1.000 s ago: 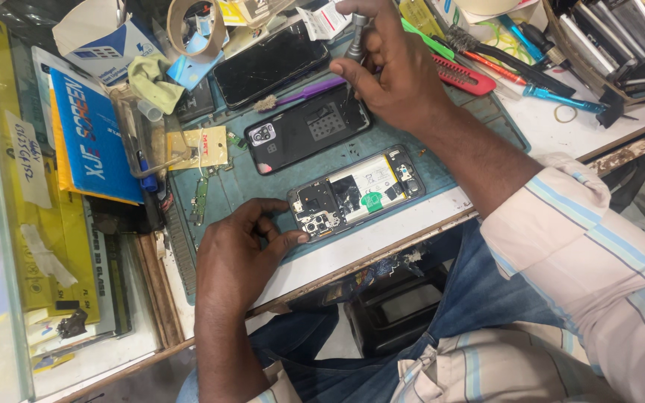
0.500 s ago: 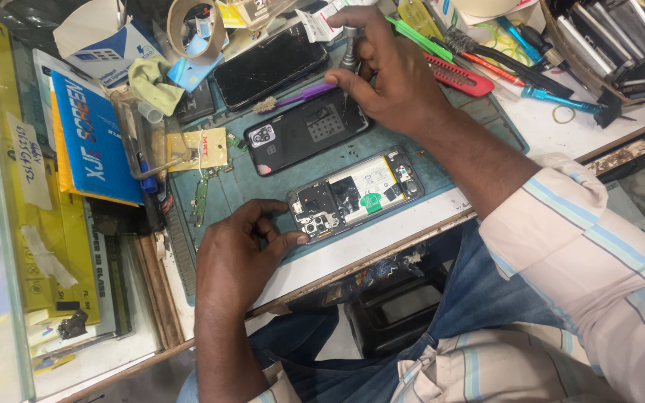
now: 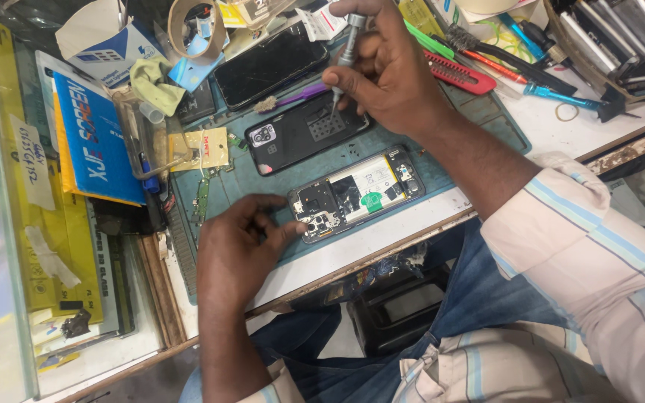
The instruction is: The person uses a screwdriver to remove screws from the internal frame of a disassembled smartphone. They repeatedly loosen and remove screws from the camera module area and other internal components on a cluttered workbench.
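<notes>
Head view looked down on a crowded repair bench, and the containers caught my eye first: a clear plastic tub [image 3: 137, 134] stood at the left edge of the teal work mat [image 3: 487, 119], with a blue-tipped pen-like tool and other thin sticks upright in it, though I could not make out each one. At the far right a tray of dark metal tools [image 3: 621, 45] held long blades and handles lying side by side. On the mat lay an opened smartphone with its back removed [image 3: 356, 194], its battery, a green sticker and the circuit board showing. The left hand [image 3: 240, 254] was curled at the phone's camera end, thumb and fingertips touching that corner and pinning it to the mat. Beyond it lay the detached black back cover with camera cut-outs [image 3: 304, 134], tilted the same way and just apart from the opened phone. The right hand [image 3: 390, 75] was above the cover's far end, well apart from the opened phone, fingers closed narrowly round a slim silver precision screwdriver [image 3: 345, 56] held nearly upright, its tip pointing down at the cover. A second black phone with a cracked glass screen [image 3: 270, 63] lay farther back, and a red-handled utility knife [image 3: 460, 75] rested just beside the right wrist.
</notes>
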